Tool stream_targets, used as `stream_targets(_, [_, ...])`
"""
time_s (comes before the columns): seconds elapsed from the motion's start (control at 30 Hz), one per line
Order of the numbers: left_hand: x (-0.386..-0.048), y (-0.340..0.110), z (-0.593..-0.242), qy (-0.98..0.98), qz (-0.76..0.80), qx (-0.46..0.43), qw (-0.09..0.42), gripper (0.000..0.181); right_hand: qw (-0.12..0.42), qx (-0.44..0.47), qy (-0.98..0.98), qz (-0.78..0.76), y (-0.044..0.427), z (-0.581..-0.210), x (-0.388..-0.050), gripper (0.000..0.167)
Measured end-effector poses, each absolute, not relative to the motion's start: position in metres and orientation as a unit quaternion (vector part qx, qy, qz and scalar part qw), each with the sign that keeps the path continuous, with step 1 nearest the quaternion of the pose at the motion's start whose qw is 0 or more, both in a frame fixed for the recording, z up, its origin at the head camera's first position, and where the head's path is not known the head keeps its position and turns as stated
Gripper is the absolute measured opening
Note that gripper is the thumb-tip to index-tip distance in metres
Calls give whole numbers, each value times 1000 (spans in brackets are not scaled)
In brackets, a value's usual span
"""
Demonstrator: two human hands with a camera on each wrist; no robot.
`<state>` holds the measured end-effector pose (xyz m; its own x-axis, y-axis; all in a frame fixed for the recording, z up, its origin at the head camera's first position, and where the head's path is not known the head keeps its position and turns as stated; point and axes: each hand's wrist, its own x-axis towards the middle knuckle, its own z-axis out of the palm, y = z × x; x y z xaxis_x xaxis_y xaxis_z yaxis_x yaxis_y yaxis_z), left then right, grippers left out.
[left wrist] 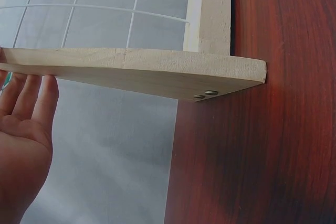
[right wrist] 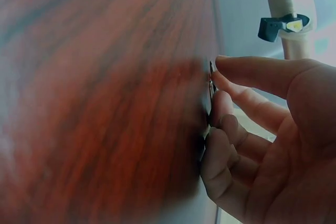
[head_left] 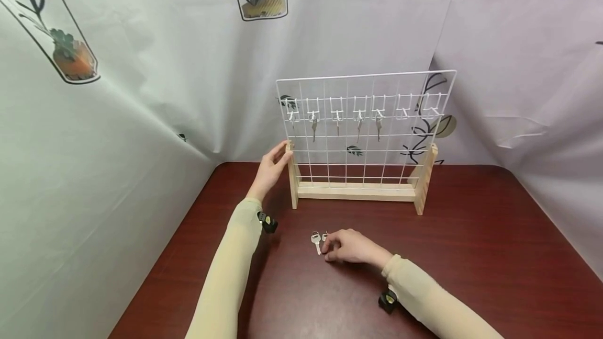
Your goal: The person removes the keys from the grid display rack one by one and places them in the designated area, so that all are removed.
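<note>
On the left, my left hand [head_left: 270, 171] touches the upper part of the wooden side post [head_left: 294, 182] of a white wire rack [head_left: 346, 143]. Its fingers lie fairly straight against the post in the left wrist view; the thumb is hidden there. At the table's middle, my right hand [head_left: 350, 247] has curled fingers and pinches a small key [right wrist: 212, 85] against the tabletop, seen edge-on and partly covered. Just left of those fingers lies a silver key [head_left: 316, 242] with a ring. Several keys hang from the rack's hooks, among them a key [head_left: 314, 128] near the left.
The rack stands on a reddish-brown table [head_left: 471, 245] near its back edge. Toward the rack's right end are bare hooks [head_left: 402, 113]. Light curtains [head_left: 367, 25] with plant prints close off the back and sides. Each sleeve carries a black wrist camera [head_left: 388, 301].
</note>
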<state>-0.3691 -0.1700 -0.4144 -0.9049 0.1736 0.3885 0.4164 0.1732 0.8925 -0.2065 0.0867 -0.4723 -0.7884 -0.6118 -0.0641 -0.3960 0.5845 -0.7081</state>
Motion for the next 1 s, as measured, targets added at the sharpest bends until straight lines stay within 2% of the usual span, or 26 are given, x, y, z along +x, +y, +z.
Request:
stream_targets(0.23, [-361,-170,-404,-752,-626,-193,74,48,156,-293,875,-352,83,-470,-203,10])
stream_targets(0.4, [-345,-168,-389,-761,-613,-199,75,47,150,-296,876,-351,83,-472,-203,13])
stream_targets(0.6, [-344,-167,-386,-761,-616,-192,69,47,144,-290,877,-356,81,-473,-203,15])
stream_targets(0.83, [-348,-167,-388,-753,-626,-191,64,48,138,-303,884,-327,79,-474,-205,32])
stream_targets(1.0, [-348,-168,-389,-756,-621,-192,68,48,129,-312,891,-303,78,-475,-206,37])
